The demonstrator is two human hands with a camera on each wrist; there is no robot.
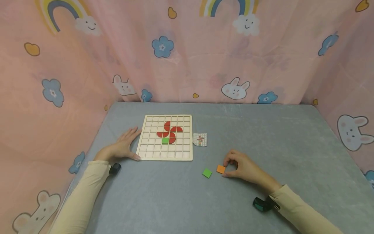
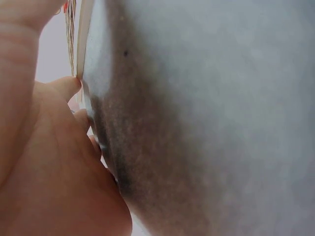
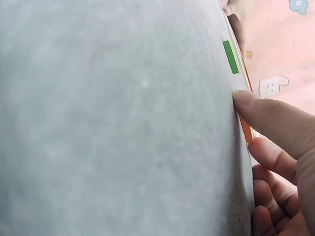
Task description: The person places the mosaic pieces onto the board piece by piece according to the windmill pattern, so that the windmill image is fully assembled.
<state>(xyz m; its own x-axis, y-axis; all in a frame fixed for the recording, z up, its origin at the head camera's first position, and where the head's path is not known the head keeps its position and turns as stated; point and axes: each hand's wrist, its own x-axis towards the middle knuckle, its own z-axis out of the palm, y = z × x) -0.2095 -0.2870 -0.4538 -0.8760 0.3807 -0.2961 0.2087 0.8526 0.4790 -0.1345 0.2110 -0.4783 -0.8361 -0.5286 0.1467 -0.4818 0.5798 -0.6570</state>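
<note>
A wooden grid board (image 1: 155, 156) lies on the table, with several red quarter-circle pieces (image 1: 171, 138) forming a pinwheel and one green square tile (image 1: 165, 140) set below its left side. At the board's left edge rests my left hand (image 1: 122, 146), fingers extended near the upper part and thumb at the lower corner. My right hand (image 1: 242, 167) pinches an orange square tile (image 1: 220, 169) between thumb and forefinger, low over the table. The right wrist view shows the orange tile (image 3: 246, 129) edge-on between those fingertips. Just left of it lies a loose green square tile (image 1: 207, 173).
A small paper card (image 1: 200, 139) printed with a similar pinwheel on a grid lies against the board's right edge. The grey table (image 1: 277, 136) stretches around these things. Behind and beside it hangs a pink curtain (image 1: 193, 71) with rabbits, flowers and rainbows.
</note>
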